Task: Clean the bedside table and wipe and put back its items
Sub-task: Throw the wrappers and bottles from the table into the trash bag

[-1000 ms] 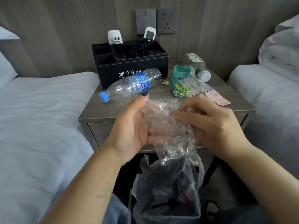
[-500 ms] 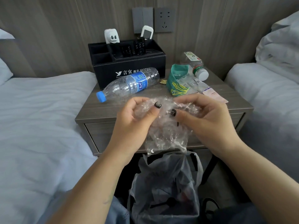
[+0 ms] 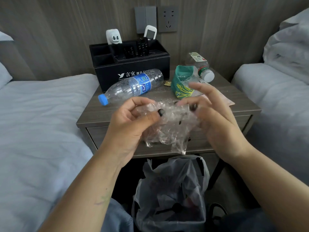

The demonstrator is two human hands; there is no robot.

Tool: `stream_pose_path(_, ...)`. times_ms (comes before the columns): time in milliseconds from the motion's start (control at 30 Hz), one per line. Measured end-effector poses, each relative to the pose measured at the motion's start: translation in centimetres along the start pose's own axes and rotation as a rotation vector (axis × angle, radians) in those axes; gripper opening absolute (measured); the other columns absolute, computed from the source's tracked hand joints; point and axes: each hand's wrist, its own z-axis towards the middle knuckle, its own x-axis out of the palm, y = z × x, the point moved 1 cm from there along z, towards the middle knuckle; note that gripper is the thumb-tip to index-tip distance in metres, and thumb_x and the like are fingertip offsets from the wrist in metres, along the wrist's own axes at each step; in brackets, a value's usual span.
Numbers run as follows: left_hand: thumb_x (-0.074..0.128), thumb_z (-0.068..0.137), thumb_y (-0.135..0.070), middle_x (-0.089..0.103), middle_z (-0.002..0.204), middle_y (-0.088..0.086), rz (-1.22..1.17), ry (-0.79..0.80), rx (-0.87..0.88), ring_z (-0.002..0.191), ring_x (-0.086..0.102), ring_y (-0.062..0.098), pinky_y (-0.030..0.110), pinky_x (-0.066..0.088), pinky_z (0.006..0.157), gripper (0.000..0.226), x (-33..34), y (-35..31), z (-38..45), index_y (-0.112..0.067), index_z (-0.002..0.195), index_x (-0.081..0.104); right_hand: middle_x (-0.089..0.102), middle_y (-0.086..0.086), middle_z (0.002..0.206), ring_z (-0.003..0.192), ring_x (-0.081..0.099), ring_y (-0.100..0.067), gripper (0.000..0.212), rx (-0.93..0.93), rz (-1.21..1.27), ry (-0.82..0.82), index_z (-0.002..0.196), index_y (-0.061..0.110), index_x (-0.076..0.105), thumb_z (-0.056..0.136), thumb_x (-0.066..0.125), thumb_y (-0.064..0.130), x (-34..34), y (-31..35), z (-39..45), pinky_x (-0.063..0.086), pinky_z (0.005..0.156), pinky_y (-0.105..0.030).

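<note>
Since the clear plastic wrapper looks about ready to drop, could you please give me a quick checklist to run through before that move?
1. Both hands, left hand and right hand, grip the plastic wrapper: ok.
2. Bin bag mouth open directly below: ok.
3. Wrapper fully bunched: not ok, ends dangle.
4. Wrapper empty: cannot tell.
5. Table litter gone: not ok; blue-capped bottle, green packet remain.

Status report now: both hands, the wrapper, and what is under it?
Left hand and right hand pinch clear wrapper. Wrapper above bin bag. Nothing between.
</note>
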Motion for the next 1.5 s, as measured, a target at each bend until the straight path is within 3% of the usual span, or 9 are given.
stream_pose_path(233,0.066,0.074,-0.023,0.07,0.08,0.005,0.026,0.034,-0.031,0.07,0.069,0.017,0.024,0.052,0.055,0.036,0.1,0.2,0.0,-0.009,0.106,0.061,0.07,-0.017,0.085,0.073,0.065,-0.024,0.029,0.159,0.076,-0.014,0.098,0.001,0.067,0.08,0.072,0.022,0.2,-0.3,0.4,0.055,0.067,-0.034)
stream_pose_path(367,0.058,0.081,-0.042,0.072,0.097,0.011,-0.024,0.146,-0.231,0.072,0.069,0.016,0.027,0.056,0.057,0.047,0.6,0.7,0.0,-0.008,0.113,0.061,0.072,-0.002,0.08,0.066,0.065,-0.02,0.021,-0.071,-0.21,-0.103,0.089,0.016,0.071,0.071,0.08,0.008,-0.5,-0.5,0.7,0.055,0.058,-0.03)
stream_pose_path(500,0.066,0.071,-0.014,0.068,0.087,0.009,-0.051,0.068,-0.187,0.067,0.066,0.017,0.025,0.057,0.056,0.027,0.7,1.2,0.5,-0.009,0.097,0.063,0.059,-0.004,0.088,0.079,0.056,-0.012,0.027,-0.426,-0.681,-0.089,0.088,0.013,0.074,0.071,0.069,-0.008,-0.7,-0.6,0.5,0.043,0.065,-0.018)
stream_pose_path(700,0.071,0.058,-0.001,0.07,0.078,0.009,-0.104,-0.028,-0.038,0.063,0.069,0.017,0.023,0.058,0.059,0.041,0.2,1.2,0.7,-0.011,0.096,0.059,0.066,-0.017,0.099,0.084,0.065,-0.03,0.047,0.178,0.124,-0.035,0.114,0.014,0.065,0.066,0.068,0.018,-0.4,-0.9,0.6,0.055,0.069,-0.034)
stream_pose_path(833,0.084,0.058,-0.016,0.069,0.078,0.021,0.243,-0.181,0.184,0.07,0.068,0.043,0.048,0.06,0.072,0.028,-0.4,1.3,1.2,-0.021,0.079,0.066,0.067,-0.007,0.081,0.069,0.062,-0.018,0.026,0.213,0.315,0.004,0.095,0.01,0.069,0.071,0.076,0.019,0.9,-0.6,0.4,0.05,0.055,-0.024)
stream_pose_path(967,0.085,0.072,-0.026,0.074,0.075,0.003,0.496,-0.251,0.186,0.078,0.071,0.032,0.048,0.059,0.078,0.014,-0.1,2.6,1.1,-0.026,0.08,0.074,0.066,0.009,0.075,0.066,0.057,0.0,0.016,-0.147,-0.395,-0.347,0.089,0.015,0.071,0.079,0.074,0.002,1.4,-1.0,0.5,0.045,0.064,-0.013)
stream_pose_path(1167,0.061,0.077,-0.03,0.075,0.085,0.01,-0.163,-0.048,-0.193,0.074,0.073,0.018,0.029,0.059,0.069,0.026,1.6,2.1,0.5,-0.008,0.088,0.069,0.065,-0.007,0.095,0.087,0.058,-0.018,0.029,-0.614,-1.047,-0.272,0.1,-0.002,0.066,0.072,0.065,-0.011,2.2,-1.4,0.2,0.042,0.084,-0.015)
stream_pose_path(1333,0.067,0.079,-0.009,0.073,0.092,0.004,-0.063,-0.149,-0.155,0.076,0.068,0.012,0.023,0.055,0.071,0.042,-0.1,1.8,1.1,-0.005,0.12,0.061,0.072,0.001,0.107,0.098,0.065,-0.01,0.04,-0.313,-0.582,-0.16,0.105,0.01,0.073,0.07,0.056,0.0,2.7,-1.2,-0.1,0.048,0.088,-0.022)
stream_pose_path(1500,0.066,0.074,-0.006,0.072,0.087,0.006,-0.056,-0.034,-0.109,0.073,0.065,0.015,0.027,0.054,0.068,0.027,0.4,2.2,0.7,-0.009,0.1,0.065,0.069,-0.004,0.107,0.081,0.062,-0.016,0.045,-0.012,-0.21,-0.204,0.116,0.018,0.066,0.073,0.078,0.013,0.7,-0.6,0.6,0.057,0.077,-0.032)
